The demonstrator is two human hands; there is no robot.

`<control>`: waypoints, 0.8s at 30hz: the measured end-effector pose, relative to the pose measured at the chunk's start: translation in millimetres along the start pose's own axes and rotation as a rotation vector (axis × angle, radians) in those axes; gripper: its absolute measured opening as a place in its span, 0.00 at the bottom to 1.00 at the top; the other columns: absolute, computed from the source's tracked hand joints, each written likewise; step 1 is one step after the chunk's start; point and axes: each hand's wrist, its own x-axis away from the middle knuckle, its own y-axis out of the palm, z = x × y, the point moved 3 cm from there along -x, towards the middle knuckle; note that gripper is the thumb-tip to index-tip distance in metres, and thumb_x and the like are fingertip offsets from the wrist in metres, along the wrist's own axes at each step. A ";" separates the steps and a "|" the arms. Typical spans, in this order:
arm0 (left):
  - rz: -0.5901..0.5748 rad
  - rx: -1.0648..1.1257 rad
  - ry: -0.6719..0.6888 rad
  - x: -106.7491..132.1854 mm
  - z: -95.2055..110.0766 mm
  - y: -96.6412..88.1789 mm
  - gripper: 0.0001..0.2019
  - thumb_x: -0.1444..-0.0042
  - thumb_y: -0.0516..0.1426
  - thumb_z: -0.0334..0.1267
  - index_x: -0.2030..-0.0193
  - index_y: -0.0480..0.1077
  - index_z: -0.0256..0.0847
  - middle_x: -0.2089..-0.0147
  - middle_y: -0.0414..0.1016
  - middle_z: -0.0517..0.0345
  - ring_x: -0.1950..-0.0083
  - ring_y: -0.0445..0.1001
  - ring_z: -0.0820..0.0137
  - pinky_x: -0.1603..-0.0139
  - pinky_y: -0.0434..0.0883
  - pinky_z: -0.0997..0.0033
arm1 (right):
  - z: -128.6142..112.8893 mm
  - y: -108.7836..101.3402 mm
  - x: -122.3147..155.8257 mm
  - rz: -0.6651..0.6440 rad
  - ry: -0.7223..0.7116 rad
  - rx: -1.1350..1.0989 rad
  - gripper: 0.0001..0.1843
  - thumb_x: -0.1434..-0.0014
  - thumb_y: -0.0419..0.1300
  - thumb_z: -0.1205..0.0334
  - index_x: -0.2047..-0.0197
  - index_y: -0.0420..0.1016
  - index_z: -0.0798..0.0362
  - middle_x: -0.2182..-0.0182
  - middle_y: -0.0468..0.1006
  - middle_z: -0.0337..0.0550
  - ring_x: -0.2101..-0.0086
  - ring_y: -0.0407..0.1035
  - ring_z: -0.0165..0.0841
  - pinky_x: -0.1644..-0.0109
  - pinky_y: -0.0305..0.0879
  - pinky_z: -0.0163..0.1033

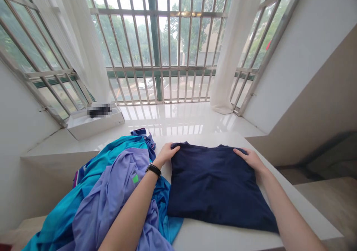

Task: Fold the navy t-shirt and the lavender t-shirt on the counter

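As the left hand (168,153) and right hand (252,160) pinch its far corners, a navy garment (217,186) spreads from the grip toward the person on a white table (200,235), held edge crosswise, neither hand nearer.

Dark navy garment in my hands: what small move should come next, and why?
Perhaps ease both hands slightly apart to draw the dark navy garment taut: your left hand and right hand hold its two far corners, and soft creases show across its middle.
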 end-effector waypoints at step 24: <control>-0.169 -0.820 0.466 42.0 14.3 44.6 0.36 0.37 0.47 0.59 0.30 0.55 0.36 0.27 0.50 0.41 0.26 0.44 0.50 0.29 0.46 0.46 | 6.3 47.5 77.5 -0.003 -0.324 0.935 0.41 0.37 0.43 0.35 0.31 0.59 0.55 0.32 0.56 0.55 0.33 0.48 0.48 0.31 0.48 0.54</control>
